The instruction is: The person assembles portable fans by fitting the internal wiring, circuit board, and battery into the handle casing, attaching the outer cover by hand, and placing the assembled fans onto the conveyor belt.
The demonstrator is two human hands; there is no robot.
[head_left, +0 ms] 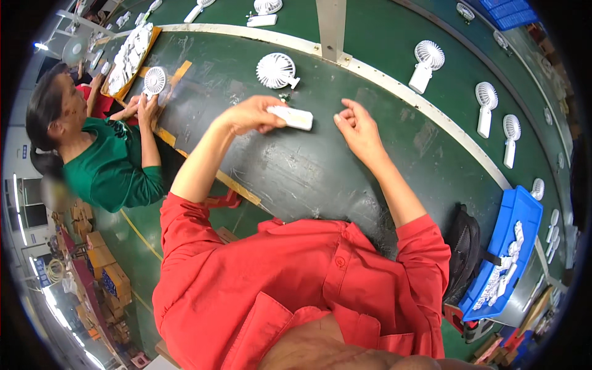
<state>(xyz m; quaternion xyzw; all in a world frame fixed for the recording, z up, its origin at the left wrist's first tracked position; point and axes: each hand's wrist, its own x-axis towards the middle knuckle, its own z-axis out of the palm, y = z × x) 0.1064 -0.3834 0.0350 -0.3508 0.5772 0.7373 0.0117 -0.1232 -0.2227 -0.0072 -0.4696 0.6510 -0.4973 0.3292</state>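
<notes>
Landmark for this entry: the round white fan (pixel 275 71) lying on the dark green table (pixel 277 169). On its near side, slightly right, I have the white handle piece (pixel 299 118), its far end pinched between thumb and fingers of the left grip (pixel 251 115); I cannot tell whether its underside touches the table. The right grip (pixel 359 132) sits to the right of the fan and nearer the wearer, thumb and index finger apart, nothing between them, and clear of the piece. A small green item (pixel 284 97) lies just beside the fan, on its near side, too small to identify. Left of the fan, a co-worker (pixel 102 145) in green holds another white fan (pixel 154 81); beyond the rail on the fan's far side and right stand more fans, such as this upright-looking one (pixel 427 65). Step in hand, my judgement: one-handed holding of the handle piece, with the fan not yet taken up. The next move, as I judge it, calls for a steady left pinch, the piece's face kept visible, and the right fingers brought in without knocking the fan or the green item.
</notes>
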